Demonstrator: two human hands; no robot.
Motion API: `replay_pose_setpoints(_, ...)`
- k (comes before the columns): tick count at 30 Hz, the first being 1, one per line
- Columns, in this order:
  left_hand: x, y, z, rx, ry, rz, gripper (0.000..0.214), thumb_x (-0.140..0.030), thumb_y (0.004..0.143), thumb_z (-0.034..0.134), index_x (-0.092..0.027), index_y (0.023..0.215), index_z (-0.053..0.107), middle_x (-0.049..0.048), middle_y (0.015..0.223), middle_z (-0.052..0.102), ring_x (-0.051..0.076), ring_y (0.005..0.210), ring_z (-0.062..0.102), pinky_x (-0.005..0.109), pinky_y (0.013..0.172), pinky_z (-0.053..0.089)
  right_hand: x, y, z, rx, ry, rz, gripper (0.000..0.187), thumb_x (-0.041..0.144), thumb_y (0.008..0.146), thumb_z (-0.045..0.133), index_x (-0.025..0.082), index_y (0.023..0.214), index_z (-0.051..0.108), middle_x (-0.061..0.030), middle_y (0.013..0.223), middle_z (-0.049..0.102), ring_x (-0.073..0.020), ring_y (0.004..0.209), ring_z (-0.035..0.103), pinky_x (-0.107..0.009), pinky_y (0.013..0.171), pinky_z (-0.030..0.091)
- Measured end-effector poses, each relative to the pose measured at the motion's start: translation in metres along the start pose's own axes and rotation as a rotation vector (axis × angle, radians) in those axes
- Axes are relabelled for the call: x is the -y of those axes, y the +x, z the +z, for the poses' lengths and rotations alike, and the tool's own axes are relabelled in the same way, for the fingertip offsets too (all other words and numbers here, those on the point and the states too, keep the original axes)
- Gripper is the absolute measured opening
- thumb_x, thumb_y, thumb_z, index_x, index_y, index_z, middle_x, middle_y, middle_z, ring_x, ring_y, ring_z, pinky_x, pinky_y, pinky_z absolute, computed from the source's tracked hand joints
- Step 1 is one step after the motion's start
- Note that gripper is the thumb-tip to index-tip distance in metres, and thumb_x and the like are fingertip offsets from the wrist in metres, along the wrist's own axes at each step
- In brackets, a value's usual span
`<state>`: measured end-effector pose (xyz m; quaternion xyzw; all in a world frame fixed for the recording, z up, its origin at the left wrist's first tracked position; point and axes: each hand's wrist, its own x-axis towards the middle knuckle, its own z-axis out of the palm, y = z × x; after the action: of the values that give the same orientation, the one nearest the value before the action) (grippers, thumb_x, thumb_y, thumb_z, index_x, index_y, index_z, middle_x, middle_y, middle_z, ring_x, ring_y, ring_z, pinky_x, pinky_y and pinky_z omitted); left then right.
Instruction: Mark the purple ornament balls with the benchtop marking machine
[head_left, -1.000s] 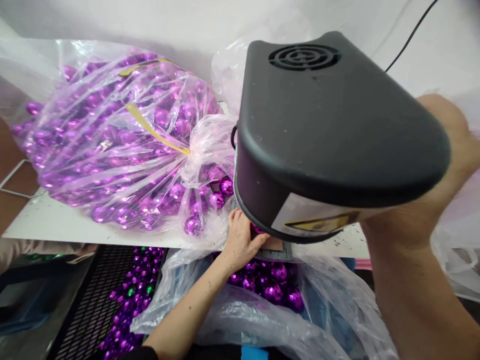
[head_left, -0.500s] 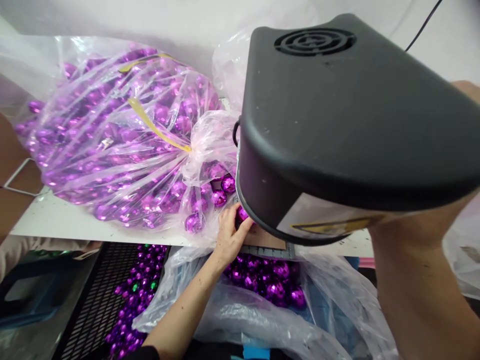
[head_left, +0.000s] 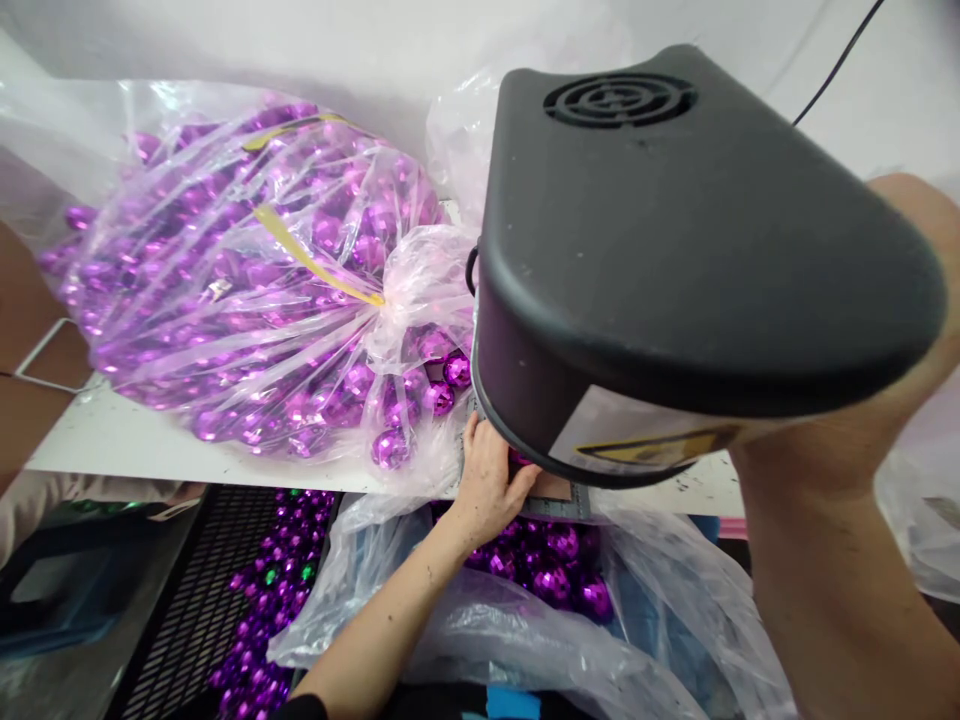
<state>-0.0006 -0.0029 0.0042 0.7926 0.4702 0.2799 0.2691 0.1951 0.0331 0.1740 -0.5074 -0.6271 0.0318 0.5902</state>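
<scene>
My left hand [head_left: 491, 490] reaches over a gray board on the table edge, fingers curled and thumb out to the right. Between finger and thumb, a sliver of a shiny purple faceted ball [head_left: 517, 457] shows, mostly hidden by the hand and a black device. This bulky black device [head_left: 675, 250], with a round vent on top and a warning label on its side, fills the right half of the view. Around its far right side wraps my right hand [head_left: 919, 235], its fingers largely hidden. A brown patch [head_left: 553, 486] lies on the gray board [head_left: 581, 498] below the device.
A clear tied bag [head_left: 247, 300] of purple balls lies on the white table [head_left: 135, 430], with loose balls [head_left: 441, 397] by its neck. Below are an open plastic bag [head_left: 517, 620] of balls and a black crate [head_left: 202, 590]. Another person's sleeve [head_left: 45, 495] is at left.
My left hand has moved a little to the right, further under the device's edge, and the ball is now more hidden. The black device has tilted and shifted slightly down and left.
</scene>
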Motion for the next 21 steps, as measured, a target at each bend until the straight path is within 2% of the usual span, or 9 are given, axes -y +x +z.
replay_pose_setpoints(4,-0.004,0.001,-0.001,0.049,-0.042,0.015,0.034,-0.040,0.095,0.052,-0.023,0.123,0.058,0.0113,0.126,0.063,0.029,0.126,0.053,0.057,0.119,0.026,0.009,-0.002,0.002,-0.082,0.063,0.135,0.055,0.055,0.083,0.046,0.008,0.054,0.048,0.0060,0.056,0.045,-0.0038,0.071,0.060,-0.025,0.060,0.029)
replay_pose_setpoints(8,-0.003,0.004,-0.003,0.040,-0.019,-0.006,0.037,-0.047,0.095,0.051,-0.024,0.124,0.058,0.0097,0.116,0.067,0.028,0.119,0.057,0.056,0.120,0.026,0.005,-0.004,0.004,-0.079,0.063,0.088,0.058,0.057,0.084,0.044,0.007,0.053,0.044,0.0052,0.059,0.047,-0.0043,0.074,0.060,-0.025,0.058,0.028)
replay_pose_setpoints(14,-0.002,0.005,-0.002,0.032,0.019,-0.006,0.038,-0.045,0.095,0.050,-0.026,0.127,0.054,0.0087,0.116,0.066,0.029,0.119,0.056,0.058,0.120,0.024,0.001,-0.004,0.003,-0.076,0.068,0.021,0.051,0.058,0.090,0.037,0.012,0.074,0.055,0.0053,0.063,0.045,-0.0017,0.065,0.055,-0.025,0.057,0.026)
replay_pose_setpoints(17,-0.002,0.006,-0.001,0.021,-0.001,-0.004,0.038,-0.044,0.093,0.053,-0.026,0.126,0.054,0.0087,0.115,0.066,0.030,0.119,0.057,0.059,0.120,0.026,0.003,-0.010,0.002,-0.124,-0.058,-0.070,0.038,0.047,0.095,0.043,0.014,0.083,0.059,0.0041,0.068,0.049,0.0011,0.061,0.046,-0.023,0.058,0.028)
replay_pose_setpoints(19,-0.002,0.007,-0.001,0.006,-0.026,-0.008,0.037,-0.043,0.091,0.056,-0.026,0.124,0.056,0.0090,0.114,0.066,0.031,0.118,0.057,0.059,0.119,0.028,0.003,-0.020,-0.001,-0.193,-0.126,-0.186,0.033,0.040,0.096,0.044,0.015,0.084,0.060,0.0020,0.071,0.050,0.0000,0.062,0.043,-0.024,0.059,0.030)
replay_pose_setpoints(21,-0.002,0.007,0.000,-0.009,-0.056,-0.011,0.035,-0.042,0.090,0.057,-0.027,0.122,0.057,0.0087,0.113,0.066,0.031,0.117,0.058,0.058,0.119,0.030,0.003,-0.034,-0.007,-0.248,-0.141,-0.281,0.029,0.039,0.094,0.048,0.017,0.080,0.062,0.0014,0.065,0.047,-0.0013,0.057,0.037,-0.025,0.055,0.026)
